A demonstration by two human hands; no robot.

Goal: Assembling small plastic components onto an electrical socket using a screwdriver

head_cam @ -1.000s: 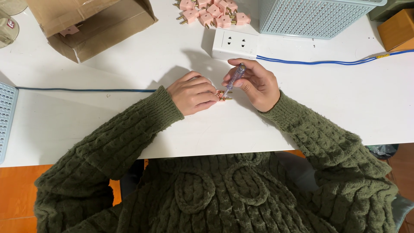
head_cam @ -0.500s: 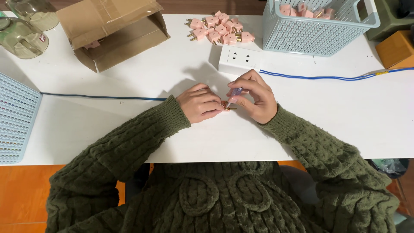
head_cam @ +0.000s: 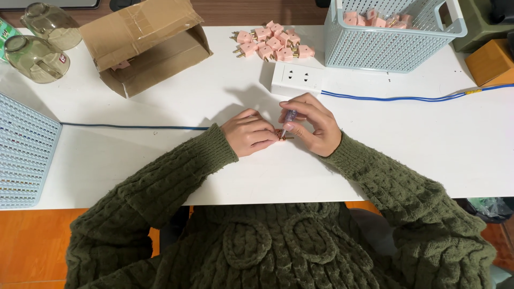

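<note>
The left hand [head_cam: 249, 134] pinches a small pink plug [head_cam: 282, 135] on the table [head_cam: 160, 155], while the right hand [head_cam: 313, 126] grips a screwdriver [head_cam: 288, 119] against it.

On the counter [head_cam: 160, 150], the power strip [head_cam: 297, 79] lies just behind the hands, the plug pile [head_cam: 270, 45] farther behind. A cardboard box [head_cam: 144, 45] and two glass cups [head_cam: 40, 43] sit behind left; a basket [head_cam: 391, 48] holding plugs sits behind right.
</note>
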